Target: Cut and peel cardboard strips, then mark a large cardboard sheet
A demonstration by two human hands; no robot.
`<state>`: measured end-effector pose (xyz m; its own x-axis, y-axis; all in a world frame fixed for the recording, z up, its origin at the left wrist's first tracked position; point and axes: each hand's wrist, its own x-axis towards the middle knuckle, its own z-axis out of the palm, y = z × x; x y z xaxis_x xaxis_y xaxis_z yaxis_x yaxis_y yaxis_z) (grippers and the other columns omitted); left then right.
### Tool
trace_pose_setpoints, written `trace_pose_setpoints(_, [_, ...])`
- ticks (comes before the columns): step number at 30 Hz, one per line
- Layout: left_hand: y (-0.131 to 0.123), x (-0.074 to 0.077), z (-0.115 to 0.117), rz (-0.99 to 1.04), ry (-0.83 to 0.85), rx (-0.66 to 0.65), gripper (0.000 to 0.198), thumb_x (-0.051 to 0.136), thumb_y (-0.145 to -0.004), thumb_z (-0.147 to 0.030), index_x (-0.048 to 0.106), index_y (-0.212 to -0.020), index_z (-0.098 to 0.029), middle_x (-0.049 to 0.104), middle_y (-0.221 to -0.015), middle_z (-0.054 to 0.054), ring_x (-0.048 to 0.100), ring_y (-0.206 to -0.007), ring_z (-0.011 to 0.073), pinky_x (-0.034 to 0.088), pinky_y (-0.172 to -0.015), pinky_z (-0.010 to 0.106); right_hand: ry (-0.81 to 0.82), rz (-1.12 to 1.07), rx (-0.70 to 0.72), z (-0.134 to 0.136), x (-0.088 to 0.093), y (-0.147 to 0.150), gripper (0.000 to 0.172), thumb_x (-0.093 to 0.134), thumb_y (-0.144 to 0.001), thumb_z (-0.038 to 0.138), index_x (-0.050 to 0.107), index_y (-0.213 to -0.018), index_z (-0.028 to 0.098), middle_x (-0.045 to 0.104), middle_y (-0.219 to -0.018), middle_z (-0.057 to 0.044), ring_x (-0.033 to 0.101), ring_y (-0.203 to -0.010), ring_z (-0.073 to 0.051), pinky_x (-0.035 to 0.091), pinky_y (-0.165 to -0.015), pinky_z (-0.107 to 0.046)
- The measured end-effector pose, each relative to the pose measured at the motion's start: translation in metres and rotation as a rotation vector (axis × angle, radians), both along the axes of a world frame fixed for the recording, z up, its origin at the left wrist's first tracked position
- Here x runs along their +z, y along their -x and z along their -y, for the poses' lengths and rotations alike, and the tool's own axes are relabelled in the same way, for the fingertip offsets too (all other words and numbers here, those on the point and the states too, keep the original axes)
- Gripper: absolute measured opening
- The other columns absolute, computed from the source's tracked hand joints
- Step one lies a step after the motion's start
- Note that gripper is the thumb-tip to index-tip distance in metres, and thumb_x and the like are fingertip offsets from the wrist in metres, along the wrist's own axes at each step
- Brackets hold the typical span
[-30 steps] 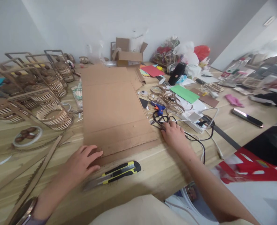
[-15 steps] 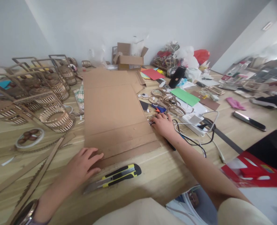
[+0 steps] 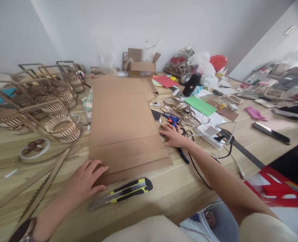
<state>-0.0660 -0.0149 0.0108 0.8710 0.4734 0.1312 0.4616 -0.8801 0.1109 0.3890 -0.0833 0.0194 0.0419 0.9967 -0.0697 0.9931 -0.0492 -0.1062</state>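
Note:
A large flat cardboard sheet (image 3: 123,117) lies in the middle of the table, with a layered strip along its near edge. My left hand (image 3: 88,178) rests at its near left corner, fingers apart. Just right of that hand is a yellow and black utility knife (image 3: 130,191), lying flat. My right hand (image 3: 172,135) sits at the sheet's right edge, fingers spread and pointing left; their tips touch or nearly touch the cardboard. Beyond it lies a blue glue gun (image 3: 173,120), partly hidden. A black curved handle (image 3: 183,156) pokes out beneath the right wrist.
Several small woven baskets (image 3: 63,129) with handles crowd the left, near a white ring holding brown balls (image 3: 33,147). Cardboard strips (image 3: 46,181) lie in front. On the right are a power strip (image 3: 210,136) with cables, green paper (image 3: 200,105) and a phone (image 3: 271,132).
My right hand has shifted slightly toward me, and more of the glue gun and black handle shows. My left hand has slid a little left. The utility knife stays in place.

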Motion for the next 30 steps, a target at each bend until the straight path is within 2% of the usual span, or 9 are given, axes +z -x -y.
trace_pose_setpoints(3, [0.004, -0.002, 0.001, -0.030, -0.110, -0.036, 0.043, 0.055, -0.093, -0.048, 0.064, -0.125, -0.021, 0.065, -0.122, 0.013, 0.060, -0.107, 0.0287, 0.050, -0.093, 0.042, -0.042, -0.037, 0.024, 0.000, 0.001, 0.005, 0.055, 0.066, -0.076, 0.041, 0.063, -0.130, 0.030, 0.036, -0.156, -0.013, 0.019, -0.144, -0.044, 0.006, -0.109, -0.071])
trace_pose_setpoints(5, [0.006, -0.005, 0.002, -0.047, -0.204, -0.088, 0.040, 0.050, -0.096, -0.041, 0.064, -0.126, -0.018, 0.066, -0.121, 0.015, 0.063, -0.106, 0.0295, 0.051, -0.092, 0.042, -0.063, -0.058, 0.042, 0.001, 0.001, 0.010, 0.049, 0.062, -0.079, 0.038, 0.064, -0.128, 0.030, 0.035, -0.156, -0.011, 0.017, -0.146, -0.042, 0.006, -0.110, -0.069])
trace_pose_setpoints(8, [0.012, -0.008, 0.003, -0.018, -0.322, -0.184, 0.036, 0.044, -0.099, -0.030, 0.065, -0.124, -0.016, 0.069, -0.118, 0.016, 0.066, -0.106, 0.0287, 0.051, -0.092, 0.039, -0.058, -0.078, 0.095, 0.006, 0.001, 0.019, 0.044, 0.061, -0.077, 0.031, 0.069, -0.121, 0.031, 0.042, -0.153, -0.009, 0.017, -0.147, -0.037, 0.005, -0.113, -0.063])
trace_pose_setpoints(11, [0.018, -0.009, 0.004, 0.050, -0.412, -0.185, 0.035, 0.042, -0.100, -0.030, 0.067, -0.119, -0.015, 0.072, -0.110, 0.016, 0.068, -0.103, 0.0286, 0.053, -0.087, 0.037, -0.065, -0.079, 0.111, 0.008, -0.001, 0.025, 0.038, 0.061, -0.076, 0.026, 0.074, -0.111, 0.030, 0.047, -0.149, -0.007, 0.019, -0.147, -0.032, 0.003, -0.115, -0.058])
trace_pose_setpoints(16, [0.019, -0.007, 0.004, 0.094, -0.456, -0.180, 0.034, 0.042, -0.101, -0.028, 0.068, -0.118, -0.014, 0.072, -0.106, 0.016, 0.069, -0.100, 0.0283, 0.052, -0.082, 0.035, -0.143, -0.049, -0.040, -0.006, -0.001, 0.025, 0.027, 0.057, -0.076, 0.019, 0.077, -0.094, 0.026, 0.052, -0.145, -0.007, 0.025, -0.144, -0.034, 0.007, -0.113, -0.060])
trace_pose_setpoints(21, [0.011, 0.004, 0.005, 0.081, -0.580, -0.228, 0.037, 0.036, -0.102, -0.026, 0.070, -0.108, -0.013, 0.074, -0.097, 0.016, 0.070, -0.089, 0.0266, 0.052, -0.072, 0.034, -0.239, -0.020, -0.219, -0.031, 0.000, 0.020, 0.020, 0.057, -0.084, 0.028, 0.076, -0.088, 0.022, 0.058, -0.137, -0.009, 0.030, -0.138, -0.038, 0.010, -0.110, -0.063])
trace_pose_setpoints(26, [-0.001, 0.014, 0.010, 0.083, -0.622, -0.239, 0.037, 0.036, -0.102, -0.024, 0.071, -0.103, -0.011, 0.073, -0.091, 0.016, 0.069, -0.084, 0.0255, 0.051, -0.070, 0.033, -0.306, -0.029, -0.296, -0.041, 0.008, 0.008, 0.025, 0.058, -0.088, 0.031, 0.074, -0.104, 0.020, 0.058, -0.134, -0.015, 0.036, -0.133, -0.041, 0.021, -0.106, -0.067])
trace_pose_setpoints(28, [-0.007, 0.015, 0.012, 0.072, -0.595, -0.231, 0.033, 0.040, -0.101, -0.025, 0.070, -0.105, -0.011, 0.072, -0.092, 0.016, 0.068, -0.086, 0.0259, 0.052, -0.072, 0.033, -0.306, -0.060, -0.252, -0.037, 0.014, 0.008, 0.030, 0.056, -0.089, 0.028, 0.071, -0.114, 0.020, 0.058, -0.134, -0.016, 0.043, -0.129, -0.040, 0.029, -0.103, -0.065])
trace_pose_setpoints(30, [-0.014, 0.014, 0.014, 0.021, -0.525, -0.221, 0.029, 0.047, -0.099, -0.028, 0.070, -0.107, -0.011, 0.071, -0.093, 0.015, 0.067, -0.088, 0.0264, 0.053, -0.073, 0.034, -0.269, -0.111, -0.123, -0.027, 0.020, 0.013, 0.031, 0.053, -0.092, 0.026, 0.069, -0.117, 0.022, 0.063, -0.129, -0.013, 0.052, -0.123, -0.032, 0.036, -0.104, -0.055])
